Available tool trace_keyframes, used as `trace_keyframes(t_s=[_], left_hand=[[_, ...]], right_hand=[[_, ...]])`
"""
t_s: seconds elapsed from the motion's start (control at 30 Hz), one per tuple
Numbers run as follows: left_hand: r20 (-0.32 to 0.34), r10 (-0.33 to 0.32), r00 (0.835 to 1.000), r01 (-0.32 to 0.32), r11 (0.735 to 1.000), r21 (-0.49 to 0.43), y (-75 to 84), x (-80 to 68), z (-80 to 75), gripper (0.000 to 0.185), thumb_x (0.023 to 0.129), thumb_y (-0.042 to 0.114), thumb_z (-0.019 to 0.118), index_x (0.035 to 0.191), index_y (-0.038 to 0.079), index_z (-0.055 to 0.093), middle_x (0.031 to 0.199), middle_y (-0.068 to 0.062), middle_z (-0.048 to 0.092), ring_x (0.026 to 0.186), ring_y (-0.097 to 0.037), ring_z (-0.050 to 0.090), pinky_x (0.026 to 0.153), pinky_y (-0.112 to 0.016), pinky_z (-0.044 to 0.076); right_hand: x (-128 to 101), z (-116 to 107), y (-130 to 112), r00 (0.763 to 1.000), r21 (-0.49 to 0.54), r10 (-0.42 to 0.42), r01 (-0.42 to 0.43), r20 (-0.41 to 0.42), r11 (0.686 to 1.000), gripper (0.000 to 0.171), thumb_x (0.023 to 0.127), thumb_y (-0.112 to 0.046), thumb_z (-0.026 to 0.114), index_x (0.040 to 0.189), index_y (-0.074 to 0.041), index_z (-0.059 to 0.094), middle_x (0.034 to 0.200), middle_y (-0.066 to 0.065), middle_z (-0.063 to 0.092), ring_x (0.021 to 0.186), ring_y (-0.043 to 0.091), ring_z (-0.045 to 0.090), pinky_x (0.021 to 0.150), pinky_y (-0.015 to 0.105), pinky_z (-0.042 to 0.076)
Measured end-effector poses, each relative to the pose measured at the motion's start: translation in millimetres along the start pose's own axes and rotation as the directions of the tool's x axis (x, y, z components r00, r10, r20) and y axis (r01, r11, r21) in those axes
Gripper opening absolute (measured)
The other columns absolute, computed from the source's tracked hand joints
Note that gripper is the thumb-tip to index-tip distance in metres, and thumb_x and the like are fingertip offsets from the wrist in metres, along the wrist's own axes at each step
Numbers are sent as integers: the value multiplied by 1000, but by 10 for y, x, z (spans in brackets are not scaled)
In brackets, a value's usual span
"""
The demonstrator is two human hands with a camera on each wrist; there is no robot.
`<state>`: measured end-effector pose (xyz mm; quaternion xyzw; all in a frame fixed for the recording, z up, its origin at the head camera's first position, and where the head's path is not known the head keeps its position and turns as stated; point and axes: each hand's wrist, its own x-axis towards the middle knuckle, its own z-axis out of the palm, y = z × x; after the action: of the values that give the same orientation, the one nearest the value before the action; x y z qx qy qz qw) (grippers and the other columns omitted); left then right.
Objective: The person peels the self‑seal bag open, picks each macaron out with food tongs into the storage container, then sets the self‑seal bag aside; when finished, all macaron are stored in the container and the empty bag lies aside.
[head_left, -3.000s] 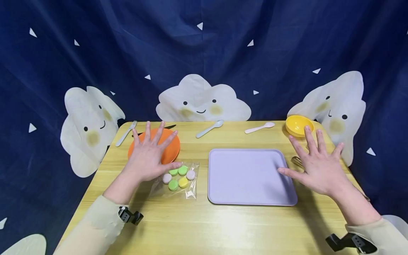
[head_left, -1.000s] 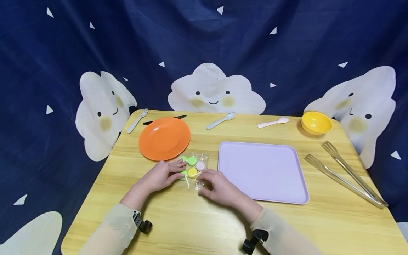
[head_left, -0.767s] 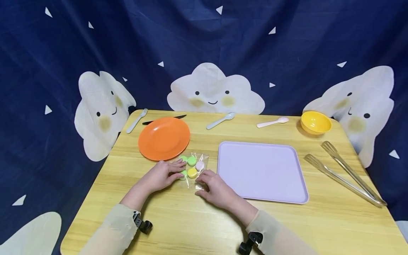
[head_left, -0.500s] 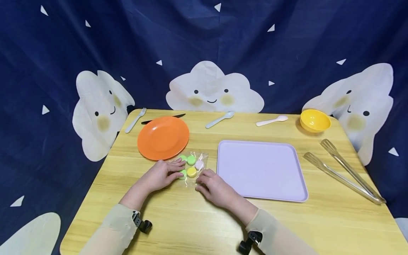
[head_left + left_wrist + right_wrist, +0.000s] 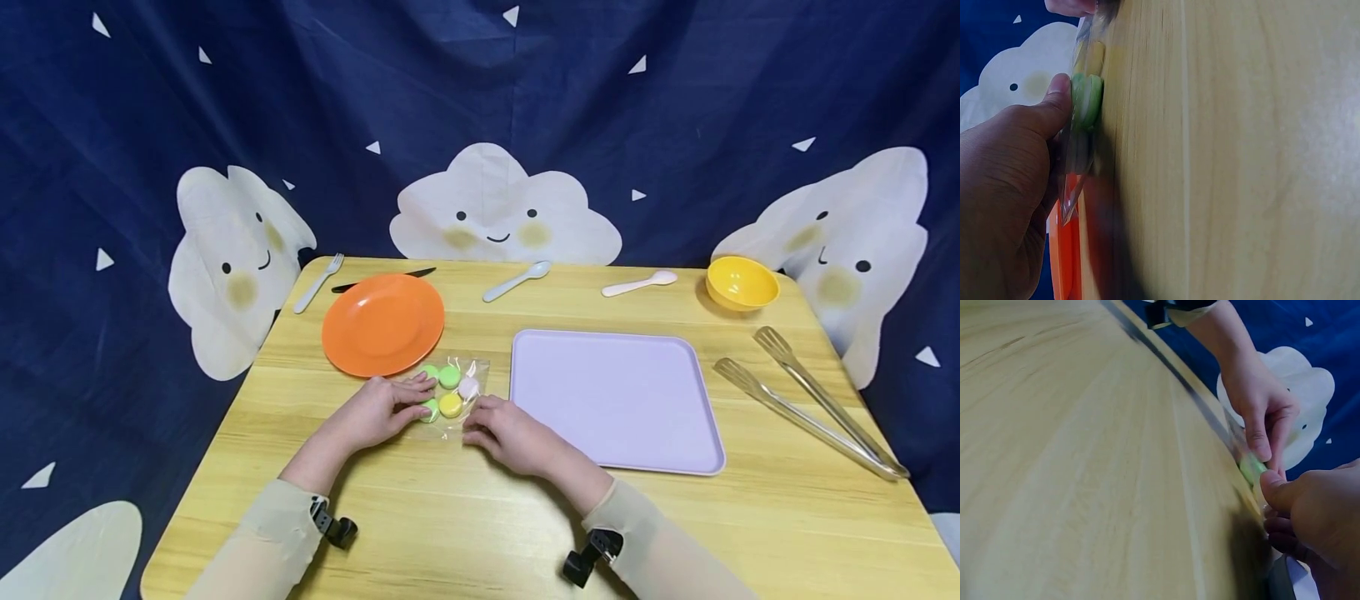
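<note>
A clear bag of macarons (image 5: 453, 390), green, yellow and pale pink, lies on the wooden table (image 5: 480, 533) between the orange plate and the lilac tray. My left hand (image 5: 384, 410) holds the bag's left side, thumb pressed on a green macaron (image 5: 1087, 100) through the plastic. My right hand (image 5: 506, 432) has its fingers curled at the bag's near right corner and pinches the plastic there. In the right wrist view, the left hand (image 5: 1260, 406) and the right hand (image 5: 1316, 512) meet over the green macaron (image 5: 1251, 467).
An orange plate (image 5: 382, 323) sits just beyond the bag, a lilac tray (image 5: 615, 400) to its right. Metal tongs (image 5: 810, 404) lie at the right edge. A yellow bowl (image 5: 742, 283), two spoons (image 5: 517, 281) (image 5: 639, 284), a fork (image 5: 318, 283) and a black knife (image 5: 382, 281) line the far edge.
Three seconds ago both hands were spread flat and apart; they have since come in to the bag. Over the last second the right hand edged closer to the bag's corner.
</note>
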<state>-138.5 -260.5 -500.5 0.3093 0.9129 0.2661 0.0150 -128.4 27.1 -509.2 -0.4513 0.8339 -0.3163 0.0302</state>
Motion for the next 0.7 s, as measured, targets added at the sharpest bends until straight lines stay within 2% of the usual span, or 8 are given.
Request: trace_keyframes(t_s=[0.13, 0.43, 0.57, 0.7], left_hand=[[0, -1, 1000, 1, 1000, -1, -2, 0, 6, 36, 97, 25, 80, 129, 10, 77, 139, -4, 67, 135, -23, 58, 112, -47, 46], [12, -17, 1000, 17, 1000, 3, -19, -5, 11, 35, 98, 25, 80, 129, 11, 77, 140, -1, 67, 135, -21, 58, 113, -45, 45], [28, -40, 999, 40, 999, 9, -13, -2, 7, 36, 98, 27, 79, 130, 12, 76, 141, 1, 65, 136, -18, 56, 114, -42, 44], [29, -54, 998, 54, 999, 4, -9, 7, 12, 36, 97, 28, 80, 130, 13, 76, 141, 1, 66, 136, -17, 56, 114, -42, 44]], right_hand=[[17, -17, 4, 1000, -9, -6, 6, 18, 1000, 8, 103, -16, 72, 103, -9, 77, 100, -2, 66, 95, 13, 64, 89, 30, 56], [45, -39, 3, 998, 76, 61, -63, 18, 995, 8, 102, -8, 70, 96, -9, 75, 93, -3, 67, 90, 11, 65, 86, 33, 57], [29, -11, -21, 994, 94, 103, -100, -27, 990, 9, 101, -7, 68, 93, -10, 72, 91, -4, 66, 86, 12, 64, 84, 33, 57], [-3, 22, -30, 980, 139, 171, -156, -103, 978, 11, 99, -5, 66, 90, -11, 69, 89, -5, 64, 82, 11, 62, 78, 31, 56]])
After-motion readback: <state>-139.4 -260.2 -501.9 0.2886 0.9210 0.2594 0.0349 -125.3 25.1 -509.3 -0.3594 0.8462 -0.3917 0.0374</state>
